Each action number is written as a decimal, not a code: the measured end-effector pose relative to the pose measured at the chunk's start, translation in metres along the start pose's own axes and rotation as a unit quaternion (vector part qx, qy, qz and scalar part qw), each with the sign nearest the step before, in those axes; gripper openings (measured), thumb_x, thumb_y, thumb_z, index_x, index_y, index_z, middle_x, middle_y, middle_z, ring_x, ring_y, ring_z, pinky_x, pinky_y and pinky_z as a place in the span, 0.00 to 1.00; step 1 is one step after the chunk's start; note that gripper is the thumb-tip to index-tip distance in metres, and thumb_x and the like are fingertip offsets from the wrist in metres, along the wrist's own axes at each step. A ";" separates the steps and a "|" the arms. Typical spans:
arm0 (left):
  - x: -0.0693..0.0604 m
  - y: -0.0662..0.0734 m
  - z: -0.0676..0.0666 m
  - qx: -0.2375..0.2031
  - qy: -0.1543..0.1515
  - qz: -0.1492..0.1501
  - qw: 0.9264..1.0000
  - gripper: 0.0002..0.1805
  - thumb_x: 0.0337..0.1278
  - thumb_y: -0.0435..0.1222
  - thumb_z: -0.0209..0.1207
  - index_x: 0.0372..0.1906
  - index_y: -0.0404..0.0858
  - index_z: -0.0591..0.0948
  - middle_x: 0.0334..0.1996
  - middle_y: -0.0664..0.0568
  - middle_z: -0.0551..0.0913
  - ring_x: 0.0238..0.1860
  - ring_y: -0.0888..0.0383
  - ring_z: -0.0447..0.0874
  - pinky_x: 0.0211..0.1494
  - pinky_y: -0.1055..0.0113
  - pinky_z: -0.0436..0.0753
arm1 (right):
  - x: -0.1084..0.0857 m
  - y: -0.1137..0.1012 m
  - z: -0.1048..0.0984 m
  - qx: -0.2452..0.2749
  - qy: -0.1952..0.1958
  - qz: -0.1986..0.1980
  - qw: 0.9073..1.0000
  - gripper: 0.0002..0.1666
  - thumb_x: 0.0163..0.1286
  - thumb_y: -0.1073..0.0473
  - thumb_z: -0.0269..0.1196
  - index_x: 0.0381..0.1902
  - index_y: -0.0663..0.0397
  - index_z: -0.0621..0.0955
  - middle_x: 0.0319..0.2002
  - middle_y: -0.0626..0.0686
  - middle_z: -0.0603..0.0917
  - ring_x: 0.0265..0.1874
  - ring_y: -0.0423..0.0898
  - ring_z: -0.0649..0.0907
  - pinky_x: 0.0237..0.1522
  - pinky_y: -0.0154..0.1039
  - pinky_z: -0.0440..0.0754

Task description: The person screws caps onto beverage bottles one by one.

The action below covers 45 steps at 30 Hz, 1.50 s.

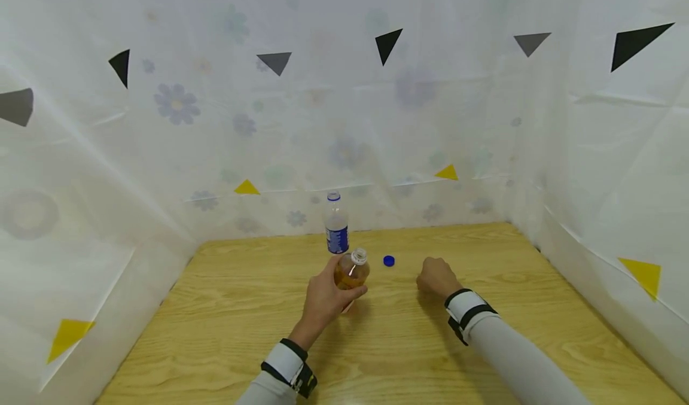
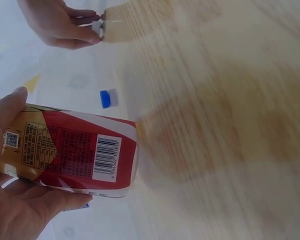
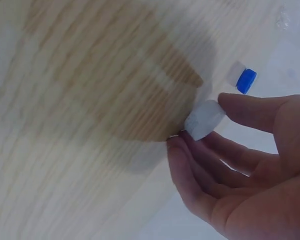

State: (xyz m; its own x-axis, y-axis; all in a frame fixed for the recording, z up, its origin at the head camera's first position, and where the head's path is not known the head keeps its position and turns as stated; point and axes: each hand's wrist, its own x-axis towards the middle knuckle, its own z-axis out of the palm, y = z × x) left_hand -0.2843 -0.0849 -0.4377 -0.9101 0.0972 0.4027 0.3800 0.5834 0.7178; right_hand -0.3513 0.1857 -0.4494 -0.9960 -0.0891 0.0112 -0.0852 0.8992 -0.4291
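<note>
My left hand [image 1: 325, 297] grips an uncapped drink bottle [image 1: 352, 272] with amber contents round its body. In the left wrist view, the red and gold label of this bottle [image 2: 75, 150] shows a barcode, and its base is close to the table. To the right, my right hand [image 1: 438, 277] is low over the table and pinches a white bottle cap [image 3: 205, 120] between thumb and fingers. Between the hands and farther back lies a blue cap [image 1: 389, 261]. A clear bottle with a blue label [image 1: 337, 237] stands uncapped behind the gripped bottle.
The wooden table [image 1: 242, 309] carries these things. White sheeting [image 1: 344, 124] with flower prints and triangle markers rises behind the table's back edge and along both sides.
</note>
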 end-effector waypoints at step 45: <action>0.000 -0.004 0.001 0.008 0.002 0.016 1.000 0.39 0.50 0.47 0.76 0.69 0.49 0.74 0.50 0.48 0.87 0.47 0.51 0.88 0.44 0.57 0.87 | -0.020 -0.019 -0.001 0.092 -0.025 -0.037 0.995 0.14 0.65 0.60 0.68 0.41 0.68 0.86 0.39 0.60 0.88 0.35 0.52 0.85 0.37 0.48 0.84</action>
State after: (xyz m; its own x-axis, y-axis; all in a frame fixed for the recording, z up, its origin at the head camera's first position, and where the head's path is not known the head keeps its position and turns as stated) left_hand -0.2855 -0.0860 -0.4411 -0.8968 0.1121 0.4280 0.4062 0.5922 0.6959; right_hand -0.3296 0.1707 -0.4403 -0.9843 -0.1765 0.0065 -0.1466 0.7957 -0.5877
